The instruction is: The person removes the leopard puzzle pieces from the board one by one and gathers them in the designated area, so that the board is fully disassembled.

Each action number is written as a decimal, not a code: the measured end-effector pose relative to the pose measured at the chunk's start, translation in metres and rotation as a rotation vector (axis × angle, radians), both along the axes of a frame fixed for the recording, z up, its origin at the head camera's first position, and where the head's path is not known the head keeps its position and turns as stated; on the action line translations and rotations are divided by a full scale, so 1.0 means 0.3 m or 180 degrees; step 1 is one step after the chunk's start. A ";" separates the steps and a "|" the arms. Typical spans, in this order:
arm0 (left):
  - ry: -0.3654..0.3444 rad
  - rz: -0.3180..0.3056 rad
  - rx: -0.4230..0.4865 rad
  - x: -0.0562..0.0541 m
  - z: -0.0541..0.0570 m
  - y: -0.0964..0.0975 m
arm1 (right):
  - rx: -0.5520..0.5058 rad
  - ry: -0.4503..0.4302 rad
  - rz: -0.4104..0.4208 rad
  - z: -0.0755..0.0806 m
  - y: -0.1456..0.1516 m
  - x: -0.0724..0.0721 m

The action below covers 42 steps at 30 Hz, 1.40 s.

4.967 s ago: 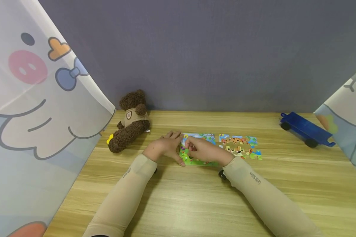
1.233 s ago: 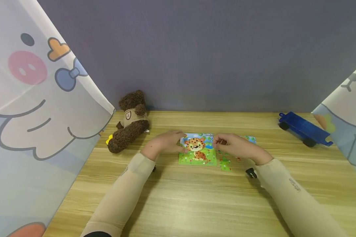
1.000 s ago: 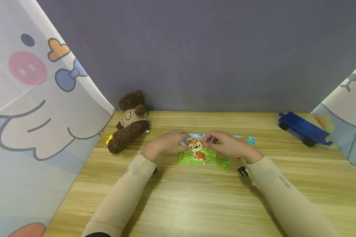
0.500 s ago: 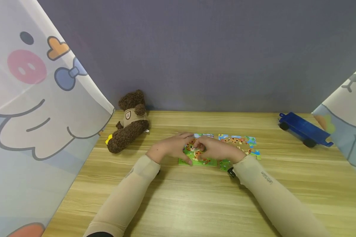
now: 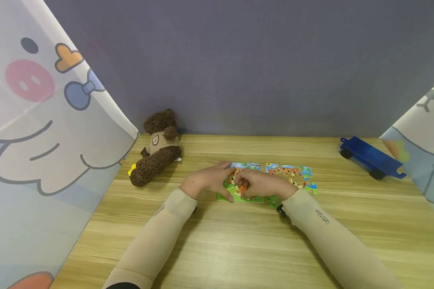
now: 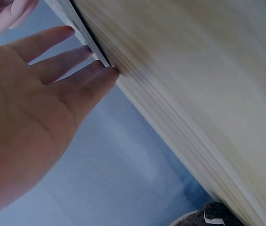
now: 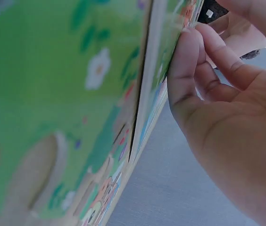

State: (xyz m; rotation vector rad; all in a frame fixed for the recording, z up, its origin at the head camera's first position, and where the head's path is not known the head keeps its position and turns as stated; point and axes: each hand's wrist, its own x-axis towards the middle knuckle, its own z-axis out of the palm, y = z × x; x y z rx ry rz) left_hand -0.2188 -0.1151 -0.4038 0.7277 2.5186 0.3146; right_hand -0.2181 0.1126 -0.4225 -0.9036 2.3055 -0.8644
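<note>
My left hand (image 5: 209, 180) lies along the left side of a flat leopard picture (image 5: 251, 165), fingers extended and thumb spread toward its lower edge. In the left wrist view the left hand (image 6: 29, 103) has straight fingertips right at a thin edge on the tabletop. Over the middle of the picture is my right hand (image 5: 262, 185), with curled fingers. The right wrist view shows the right hand (image 7: 236, 113) with bent fingers pressing on the picture's green surface (image 7: 161, 52); no piece shows between them. Interlocked puzzle pieces (image 5: 305, 171) lie beside the picture, partly hidden by the right wrist.
On the wooden table (image 5: 224, 241) a brown teddy bear (image 5: 159, 152) lies at the back left. A blue toy trailer (image 5: 370, 156) stands at the back right. A grey partition (image 5: 256, 72) rises behind, with printed curtains at both sides.
My right hand has moved left from the loose puzzle pieces onto the leopard picture and stays there over the last half second. The left hand has shifted slightly right, over the picture's left edge.
</note>
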 end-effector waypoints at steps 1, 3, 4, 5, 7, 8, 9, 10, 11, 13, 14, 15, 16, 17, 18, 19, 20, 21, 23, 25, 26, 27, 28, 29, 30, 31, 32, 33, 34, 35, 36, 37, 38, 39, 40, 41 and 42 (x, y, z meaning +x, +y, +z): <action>-0.0002 0.0003 -0.0009 0.001 0.001 0.001 | 0.0010 0.0005 0.0012 0.000 0.000 0.000; 0.0000 0.0008 -0.0027 0.002 0.002 0.002 | 0.0034 0.0009 0.0033 0.001 -0.001 0.000; 0.0000 0.0005 -0.0035 0.002 0.003 0.002 | 0.0042 0.0011 0.0047 0.002 -0.002 0.000; -0.0003 0.0006 -0.0040 0.003 0.004 0.003 | 0.0050 0.0012 0.0061 0.003 -0.002 -0.001; -0.0010 0.0007 -0.0047 0.005 0.005 0.003 | 0.0057 0.0007 0.0089 0.005 -0.003 -0.002; -0.0010 0.0010 -0.0049 0.005 0.005 0.004 | 0.0056 -0.0002 0.0100 0.006 -0.003 -0.002; -0.0016 0.0012 -0.0046 0.005 0.005 0.004 | 0.0051 -0.0012 0.0109 0.006 -0.003 -0.002; -0.0022 0.0015 -0.0046 0.005 0.005 0.004 | 0.0048 -0.0015 0.0121 0.007 -0.003 -0.003; -0.0031 0.0021 -0.0040 0.006 0.004 0.005 | 0.0044 -0.0019 0.0134 0.007 -0.002 -0.003; -0.0045 0.0035 -0.0015 0.005 0.002 0.005 | 0.0028 -0.0024 0.0159 0.007 -0.002 -0.005; -0.0049 0.0039 -0.0005 0.004 0.000 0.004 | 0.0025 -0.0020 0.0171 0.007 -0.001 -0.005; -0.0053 0.0042 0.0005 0.003 -0.002 0.004 | 0.0016 -0.0019 0.0178 0.007 0.000 -0.006; -0.0059 0.0045 0.0016 0.003 -0.003 0.004 | 0.0008 -0.0016 0.0188 0.007 0.000 -0.007; -0.0061 0.0044 0.0024 0.002 -0.004 0.003 | 0.0006 -0.0011 0.0190 0.006 0.000 -0.007; -0.0062 0.0043 0.0029 0.002 -0.004 0.003 | 0.0008 -0.0004 0.0189 0.006 0.001 -0.007; -0.0062 0.0040 0.0028 0.001 -0.006 0.003 | 0.0013 0.0008 0.0187 0.006 0.001 -0.007; -0.0062 0.0038 0.0025 0.001 -0.006 0.003 | 0.0014 0.0015 0.0185 0.006 0.001 -0.007; -0.0065 0.0038 0.0022 0.000 -0.006 0.003 | 0.0015 0.0026 0.0184 0.006 0.000 -0.006; -0.0076 0.0041 0.0019 0.001 -0.005 0.003 | 0.0024 0.0051 0.0185 0.005 0.000 -0.005; -0.0086 0.0048 0.0014 0.001 -0.004 0.003 | 0.0019 0.0070 0.0192 0.005 -0.001 -0.005; -0.0094 0.0051 0.0015 0.001 -0.003 0.003 | 0.0016 0.0077 0.0193 0.005 -0.001 -0.004; -0.0096 0.0051 0.0013 0.002 -0.002 0.004 | 0.0008 0.0084 0.0192 0.005 -0.001 -0.004; -0.0096 0.0051 0.0011 0.002 -0.002 0.004 | 0.0004 0.0093 0.0194 0.005 -0.001 -0.004; -0.0100 0.0053 0.0010 0.002 -0.001 0.004 | -0.0003 0.0108 0.0199 0.005 -0.001 -0.003; -0.0100 0.0055 0.0008 0.002 0.000 0.005 | -0.0007 0.0114 0.0196 0.005 -0.001 -0.003; -0.0099 0.0058 0.0008 0.002 0.000 0.005 | -0.0012 0.0124 0.0198 0.005 -0.001 -0.002; -0.0095 0.0059 0.0005 0.002 0.000 0.005 | -0.0015 0.0133 0.0196 0.006 -0.001 -0.001; -0.0088 0.0060 -0.0001 0.002 0.001 0.005 | -0.0017 0.0152 0.0204 0.005 -0.002 -0.001; -0.0086 0.0062 -0.0003 0.002 0.001 0.005 | -0.0008 0.0172 0.0207 0.005 -0.002 0.000; -0.0085 0.0062 -0.0005 0.002 0.002 0.005 | -0.0004 0.0187 0.0212 0.004 -0.003 0.000; -0.0081 0.0060 -0.0009 0.002 0.002 0.005 | 0.0005 0.0204 0.0213 0.003 -0.003 0.001; -0.0080 0.0057 -0.0012 0.002 0.002 0.004 | 0.0016 0.0227 0.0211 0.002 -0.004 0.002; -0.0079 0.0051 -0.0011 0.002 0.002 0.004 | 0.0027 0.0247 0.0204 0.001 -0.004 0.004; -0.0081 0.0047 -0.0007 0.001 0.001 0.003 | 0.0038 0.0272 0.0199 -0.001 -0.005 0.005; -0.0082 0.0043 0.0000 0.001 0.000 0.002 | 0.0049 0.0289 0.0185 -0.002 -0.005 0.006; -0.0083 0.0037 0.0004 0.002 -0.001 0.001 | 0.0052 0.0305 0.0172 -0.003 -0.006 0.009; -0.0081 0.0034 0.0011 0.002 -0.001 0.000 | 0.0054 0.0318 0.0153 -0.003 -0.006 0.012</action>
